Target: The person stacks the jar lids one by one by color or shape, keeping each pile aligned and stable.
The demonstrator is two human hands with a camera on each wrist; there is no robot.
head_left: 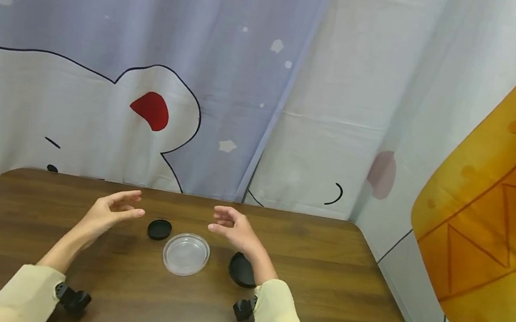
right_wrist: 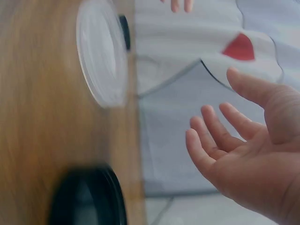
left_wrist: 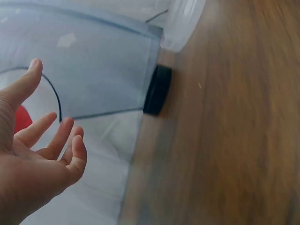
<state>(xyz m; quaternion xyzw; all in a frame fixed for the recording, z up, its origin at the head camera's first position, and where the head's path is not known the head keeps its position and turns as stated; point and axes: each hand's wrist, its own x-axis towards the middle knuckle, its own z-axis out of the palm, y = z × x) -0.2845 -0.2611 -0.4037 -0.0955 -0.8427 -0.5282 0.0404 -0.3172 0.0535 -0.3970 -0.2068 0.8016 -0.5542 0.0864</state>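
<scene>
Both hands are raised over the table, facing each other with relaxed fingers and nothing in them. The left hand (head_left: pixel 109 214) is left of a small black round lid (head_left: pixel 159 230), which shows as a dark disc (left_wrist: pixel 158 90) in the left wrist view. A clear plastic round dish (head_left: pixel 186 254) lies between the hands, lower in the head view. My right hand (head_left: pixel 236 229) is above and right of that dish. Beneath the right wrist lies a larger black round piece (head_left: pixel 242 270), partly hidden by the forearm; its dark rim (right_wrist: pixel 115 192) shows blurred in the right wrist view.
A brown wooden table (head_left: pixel 153 313) carries all the pieces. Behind its far edge hangs a printed curtain (head_left: pixel 232 67), which continues along the right side with an orange pattern (head_left: pixel 496 221). Each sleeve bears a black wrist camera (head_left: pixel 73 299).
</scene>
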